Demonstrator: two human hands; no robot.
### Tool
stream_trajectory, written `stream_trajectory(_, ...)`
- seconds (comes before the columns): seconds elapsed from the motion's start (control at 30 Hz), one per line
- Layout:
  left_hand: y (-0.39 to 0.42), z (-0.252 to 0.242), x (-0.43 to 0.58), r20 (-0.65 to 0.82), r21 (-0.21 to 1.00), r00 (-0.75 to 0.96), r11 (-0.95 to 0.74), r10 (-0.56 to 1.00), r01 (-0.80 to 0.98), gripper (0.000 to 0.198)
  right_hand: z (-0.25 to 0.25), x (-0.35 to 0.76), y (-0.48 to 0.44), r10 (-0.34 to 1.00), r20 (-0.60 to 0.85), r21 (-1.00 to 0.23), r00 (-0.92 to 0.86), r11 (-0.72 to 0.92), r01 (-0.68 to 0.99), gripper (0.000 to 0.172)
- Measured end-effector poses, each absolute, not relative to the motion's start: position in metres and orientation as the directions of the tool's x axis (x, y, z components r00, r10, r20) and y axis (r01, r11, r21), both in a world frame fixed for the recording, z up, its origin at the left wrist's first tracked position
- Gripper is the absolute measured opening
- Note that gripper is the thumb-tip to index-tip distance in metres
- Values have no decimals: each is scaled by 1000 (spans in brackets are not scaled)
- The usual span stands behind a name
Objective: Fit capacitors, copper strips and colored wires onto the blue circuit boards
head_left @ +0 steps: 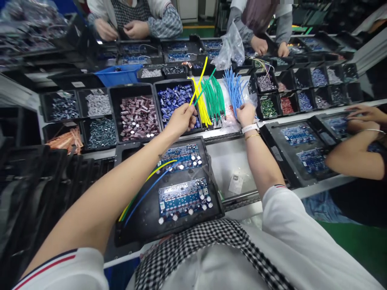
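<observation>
Just left of the left grip [181,119] sit capacitor bins [139,117]; boards [184,197] lie nearer; a bag [231,48] lies beyond.

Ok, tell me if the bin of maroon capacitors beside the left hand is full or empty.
Partly full: maroon capacitors cover the bin floor up to below its rim; bare black wall shows at the far end.

White short sleeves [290,213] with red-and-blue trim, checked apron [205,245], white wristband [250,128], gold bangle [252,136].

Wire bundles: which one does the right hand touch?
The blue bundle, farthest right; the right hand rests on its lower end. The yellow bundle and green bundle lie left.
</observation>
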State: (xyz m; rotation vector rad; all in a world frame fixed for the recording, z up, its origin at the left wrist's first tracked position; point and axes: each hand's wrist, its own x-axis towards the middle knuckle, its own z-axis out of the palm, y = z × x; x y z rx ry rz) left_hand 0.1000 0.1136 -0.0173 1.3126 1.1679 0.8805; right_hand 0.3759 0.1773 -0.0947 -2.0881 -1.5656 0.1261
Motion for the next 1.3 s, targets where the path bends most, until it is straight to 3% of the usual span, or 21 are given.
stream_trajectory(0.1,106,-17,106,-105,993,227,91,968,71,22,-77,362,163,895,202,-630,399,-192,752,22)
stream_trajectory(0.2,94,-15,118,-66,997,243,57,968,46,21,-66,319,126,933,155,-817,324,-63,573,20)
stream_trajectory(0.23,88,-13,121,-45,995,240,23,970,93,20,-63,300,111,958,135,-928,252,33,372,22)
stream_trajectory(0.3,72,-9,121,21,954,214,-84,977,287,21,-60,261,78,984,155,-988,91,155,7,33)
stream_trajectory(0.37,53,-4,113,93,840,185,-177,978,513,20,-54,232,47,980,198,-974,-26,194,-121,37)
stream_trajectory(0.47,21,2,86,148,701,139,-203,979,684,20,-40,218,12,931,292,-953,-219,304,21,33)
stream_trajectory(0.57,-13,11,49,165,713,113,-198,980,673,24,-21,229,-11,878,424,-800,-222,478,362,29)
stream_trajectory(0.7,-53,26,3,-124,879,248,-10,961,477,30,-4,238,-32,838,514,-485,-181,458,745,32)
stream_trajectory(0.87,-72,31,-44,-330,894,334,178,883,411,30,-6,214,-56,830,382,-189,-407,502,844,37)
stream_trajectory(0.97,-72,23,-64,-444,848,331,271,833,456,39,-14,202,-64,798,365,-172,-480,565,807,48)
stream_trajectory(1.07,-73,14,-74,-471,868,417,324,777,376,36,-15,200,-68,779,352,-233,-519,610,757,50)
stream_trajectory(1.13,-74,11,-73,-448,888,427,334,786,316,33,-12,200,-72,777,332,-306,-535,625,718,45)
stream_trajectory(1.2,-75,12,-69,-397,902,331,298,856,312,34,-8,199,-76,787,300,-370,-539,617,695,39)
stream_trajectory(1.3,-72,17,-64,-271,908,203,181,941,377,33,-5,196,-81,819,261,-372,-512,574,729,33)
